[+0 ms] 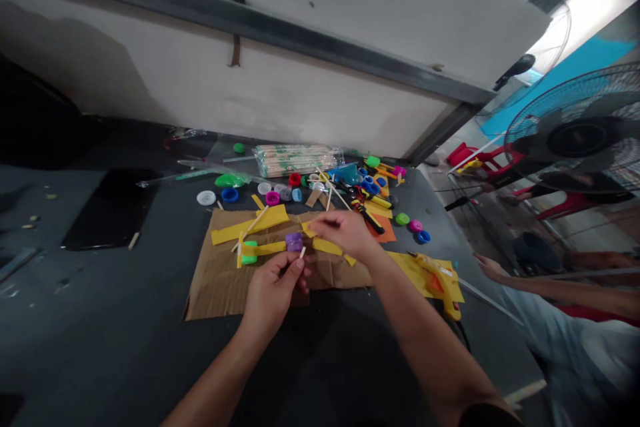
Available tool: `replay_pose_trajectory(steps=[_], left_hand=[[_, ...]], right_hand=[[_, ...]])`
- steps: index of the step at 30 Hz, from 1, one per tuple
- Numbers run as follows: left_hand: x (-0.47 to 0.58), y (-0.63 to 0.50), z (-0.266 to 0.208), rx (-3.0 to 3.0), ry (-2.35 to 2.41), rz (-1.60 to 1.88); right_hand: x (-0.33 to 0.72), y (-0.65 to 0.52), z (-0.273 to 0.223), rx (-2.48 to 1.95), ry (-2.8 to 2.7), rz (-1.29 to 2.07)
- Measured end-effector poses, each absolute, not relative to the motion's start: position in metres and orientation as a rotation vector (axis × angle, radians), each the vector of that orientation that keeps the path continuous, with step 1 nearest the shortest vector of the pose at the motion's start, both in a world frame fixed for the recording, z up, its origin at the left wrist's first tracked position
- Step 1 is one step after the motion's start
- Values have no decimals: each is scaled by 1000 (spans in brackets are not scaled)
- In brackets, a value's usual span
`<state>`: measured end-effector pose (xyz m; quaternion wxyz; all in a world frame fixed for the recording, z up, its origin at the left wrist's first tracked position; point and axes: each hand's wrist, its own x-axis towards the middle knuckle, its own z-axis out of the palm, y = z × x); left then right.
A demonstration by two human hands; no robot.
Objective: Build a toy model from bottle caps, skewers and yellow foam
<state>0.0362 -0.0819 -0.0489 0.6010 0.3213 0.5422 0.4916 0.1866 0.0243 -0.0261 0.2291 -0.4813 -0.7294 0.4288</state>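
My left hand [276, 285] is closed in a pinch on a short pale stick [303, 252], just in front of a purple bottle cap [294, 241]. A yellow strip [270, 249] runs left from that cap to a green bottle cap [249, 252] with a small upright yellow piece beside it. My right hand [345, 232] hovers over the cardboard [215, 287], its thumb and forefinger pinched on a small yellow piece [309, 229]. Beneath the right hand lies another yellow strip [327, 247]. A wider yellow strip [250, 224] with a thin stick across it rests behind.
Loose bottle caps [230, 195], a bag of wooden sticks [297, 159] and a yellow-black cutter [370, 215] lie behind the cardboard. A yellow glue gun [440, 283] is at right, a black phone [111, 208] at left. Another person's hand [493, 268] and a fan [575, 137] are further right.
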Motion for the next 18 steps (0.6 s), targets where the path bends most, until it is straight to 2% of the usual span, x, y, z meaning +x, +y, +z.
replay_pose_trajectory(steps=[3, 5, 18], left_hand=[[37, -82, -46, 752, 1251, 1156], [38, -82, -44, 734, 1241, 1143], [41, -84, -47, 694, 1235, 1060]], right_hand=[[190, 61, -30, -1853, -2071, 566], [189, 80, -37, -2038, -2120, 420], [188, 117, -43, -2154, -2119, 524]])
